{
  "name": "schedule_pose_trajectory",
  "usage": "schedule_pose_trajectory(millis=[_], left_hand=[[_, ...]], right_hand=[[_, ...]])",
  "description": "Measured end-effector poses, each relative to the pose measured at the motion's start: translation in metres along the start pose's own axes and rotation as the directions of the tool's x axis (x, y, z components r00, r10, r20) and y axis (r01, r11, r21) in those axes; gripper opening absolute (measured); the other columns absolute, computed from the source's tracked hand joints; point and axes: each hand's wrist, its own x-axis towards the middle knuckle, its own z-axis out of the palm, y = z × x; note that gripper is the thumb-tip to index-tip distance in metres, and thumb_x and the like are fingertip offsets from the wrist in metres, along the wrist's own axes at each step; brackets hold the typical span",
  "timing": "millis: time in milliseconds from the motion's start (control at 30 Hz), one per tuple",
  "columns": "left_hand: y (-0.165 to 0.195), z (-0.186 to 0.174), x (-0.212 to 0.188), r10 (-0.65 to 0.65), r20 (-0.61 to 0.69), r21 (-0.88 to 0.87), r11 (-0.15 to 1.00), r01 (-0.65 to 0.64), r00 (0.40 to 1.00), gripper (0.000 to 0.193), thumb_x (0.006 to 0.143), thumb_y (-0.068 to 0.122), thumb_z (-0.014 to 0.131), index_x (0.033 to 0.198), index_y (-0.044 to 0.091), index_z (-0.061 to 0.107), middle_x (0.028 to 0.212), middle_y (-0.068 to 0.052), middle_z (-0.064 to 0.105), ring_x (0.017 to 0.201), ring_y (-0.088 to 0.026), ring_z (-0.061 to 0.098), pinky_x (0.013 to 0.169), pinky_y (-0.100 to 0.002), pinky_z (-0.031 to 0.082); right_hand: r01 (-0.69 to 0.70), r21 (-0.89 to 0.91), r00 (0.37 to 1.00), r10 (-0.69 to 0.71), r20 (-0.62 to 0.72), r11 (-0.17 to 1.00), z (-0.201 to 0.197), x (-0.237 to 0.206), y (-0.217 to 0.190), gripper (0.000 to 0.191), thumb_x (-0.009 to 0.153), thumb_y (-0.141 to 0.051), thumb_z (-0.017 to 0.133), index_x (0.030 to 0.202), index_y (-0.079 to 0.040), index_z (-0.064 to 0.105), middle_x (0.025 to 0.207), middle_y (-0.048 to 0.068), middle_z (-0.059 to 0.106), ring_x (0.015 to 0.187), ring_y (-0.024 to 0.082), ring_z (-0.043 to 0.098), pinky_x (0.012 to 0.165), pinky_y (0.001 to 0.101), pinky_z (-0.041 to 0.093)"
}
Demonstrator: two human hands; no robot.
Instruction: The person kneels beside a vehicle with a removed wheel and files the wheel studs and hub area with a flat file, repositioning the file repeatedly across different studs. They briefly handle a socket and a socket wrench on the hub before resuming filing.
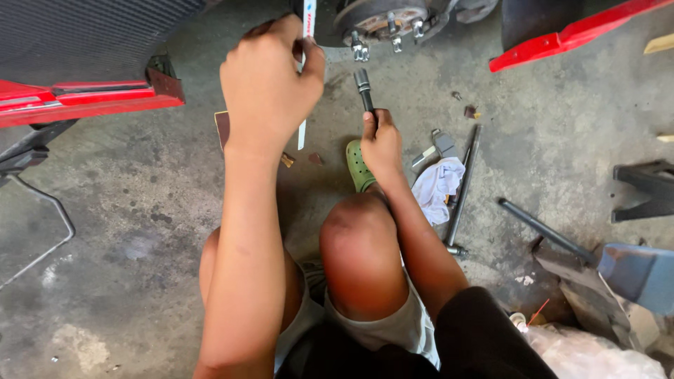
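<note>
Two hands raised toward one rusty metal wheel hub (382, 17) with four visible studs

One thin white strip (303, 133) is pinched in the curled left hand (270, 84); one dark metal socket tool (364, 90) is gripped upright by the closed right hand (381, 144), its tip above the fingers

You work in soft, even daylight; the concrete floor (140, 231) reads bright and slightly washed, with no hard-edged shadows. Shade gathers under your legs and at the bottom of the frame, where the dark clothing loses detail. The red panel (576, 31) at the upper right catches a mild sheen, and the white cloth (437, 184) sits close to overexposed. Your left hand (270, 84), nearest the lens, looks a little soft. Straight lines bow slightly toward the corners from the wide lens.
</note>
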Motion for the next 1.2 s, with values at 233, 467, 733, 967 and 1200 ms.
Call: schedule_pose_trajectory(millis=[233,467,733,967,1200], left_hand=[[0.008,0.002,-0.003,0.031,-0.032,-0.006,1.0,-0.031,0.999,0.012,0.088,0.016,0.068,0.083,0.005,0.064,0.081,-0.013,0.07,0.074,-0.038,0.07,0.061,-0.048,0.054],[0.01,0.009,-0.002,-0.027,0.04,0.013,1.0,0.026,0.999,0.015,0.089,0.018,0.069,0.082,0.005,0.065,0.083,-0.014,0.071,0.073,-0.038,0.068,0.061,-0.05,0.054],[0.012,0.01,-0.002,-0.018,0.029,-0.001,1.0,0.018,0.999,0.014,0.088,0.017,0.068,0.082,0.005,0.065,0.083,-0.014,0.071,0.073,-0.037,0.069,0.06,-0.05,0.054],[0.009,0.008,-0.001,-0.002,0.019,0.01,1.0,0.002,1.0,0.013,0.087,0.017,0.068,0.081,0.006,0.065,0.081,-0.014,0.07,0.074,-0.037,0.069,0.061,-0.05,0.054],[0.006,0.008,-0.001,0.0,0.013,0.007,1.0,0.0,1.0,0.013,0.087,0.018,0.069,0.082,0.006,0.065,0.081,-0.014,0.07,0.075,-0.037,0.069,0.061,-0.05,0.055]], right_hand=[[0.068,0.048,0.997,-0.066,-0.035,0.997,-0.001,0.005,-0.01,0.02,0.106,-0.022,0.059,0.106,-0.002,0.06,0.08,0.02,0.065,0.07,0.041,0.064,0.064,0.0489,0.05],[0.063,0.052,0.998,-0.061,-0.026,0.997,-0.001,0.016,-0.014,0.022,0.101,-0.021,0.068,0.106,0.0,0.06,0.081,0.016,0.067,0.067,0.032,0.064,0.063,0.0448,0.051],[-0.361,0.46,0.932,0.297,0.208,0.811,0.014,0.035,-0.022,0.027,0.104,-0.025,0.059,0.1,0.002,0.062,0.077,0.008,0.063,0.064,0.019,0.056,0.057,0.0406,0.045],[-0.103,0.27,0.994,0.106,0.005,0.957,0.021,0.043,-0.026,0.048,0.109,-0.039,0.054,0.084,0.0,0.065,0.068,0.008,0.064,0.059,0.019,0.058,0.058,0.0366,0.048],[-0.709,0.537,0.705,0.453,0.546,0.457,0.002,0.051,-0.029,0.048,0.103,-0.052,0.052,0.077,-0.012,0.046,0.054,-0.006,0.034,0.036,0.006,0.026,0.031,0.0274,0.018]])
